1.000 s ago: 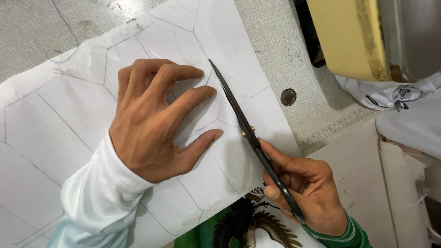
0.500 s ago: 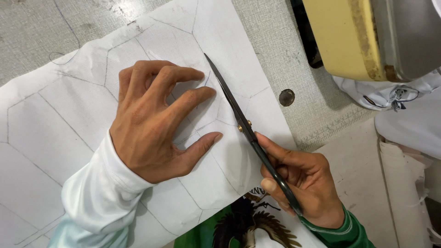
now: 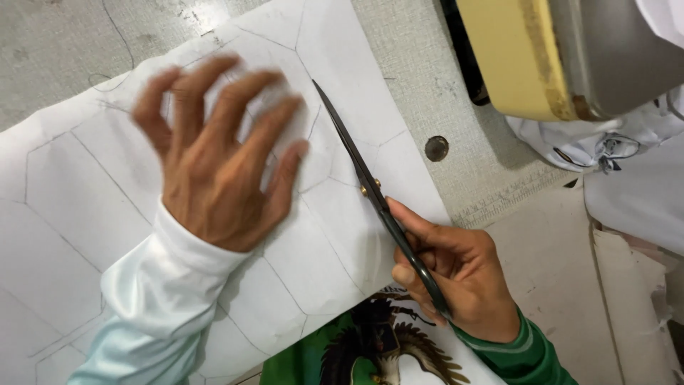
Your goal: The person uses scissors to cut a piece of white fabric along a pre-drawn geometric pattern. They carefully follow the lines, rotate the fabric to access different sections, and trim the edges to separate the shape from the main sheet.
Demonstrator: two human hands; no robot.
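Two hands work on one sheet, and each has its own part. Nearest to the camera, the right hand (image 3: 456,274) in a green cuff has its fingers (image 3: 410,274) clamped through the handles of the black scissors (image 3: 377,199), so the blades point away from the body and lie along a pencil line on the paper (image 3: 85,207). The blades look nearly together, and their tip rests on the sheet close to a corner of one drawn shape. A green garment with a dark bird print (image 3: 370,349) shows below this hand, at the near edge. The left hand (image 3: 214,164), in a white sleeve (image 3: 157,299), is over the paper just beside the blades with fingers spread apart; it is blurred, so I cannot tell if it presses the sheet or hovers a little above. Such a spread position would keep the paper flat beside the cutting line. The paper lies across the grey surface (image 3: 427,93), which has a small round hole (image 3: 436,148). Farther right stands a yellow machine (image 3: 513,57), with white cloth (image 3: 605,142) under it.
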